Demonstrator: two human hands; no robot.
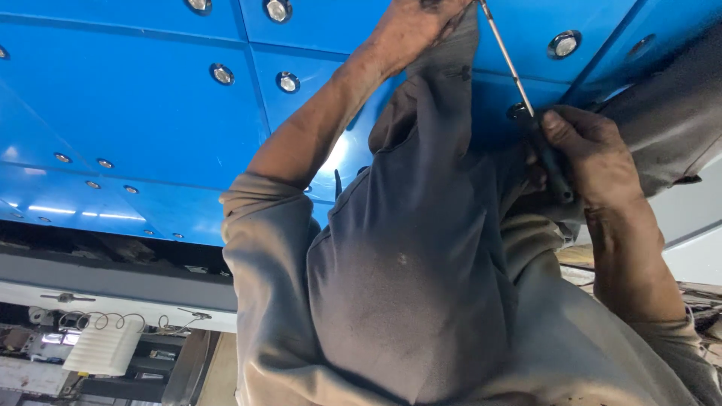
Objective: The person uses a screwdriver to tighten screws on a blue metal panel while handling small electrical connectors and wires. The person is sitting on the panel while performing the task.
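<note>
Head view: right hand clamps one screwdriver; left hand grips one grey cloth.

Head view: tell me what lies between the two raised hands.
In the head view, a grey cloth hangs between the left hand and the right hand, and the thin metal shaft of the screwdriver slants up across the blue bolted panel.
</note>
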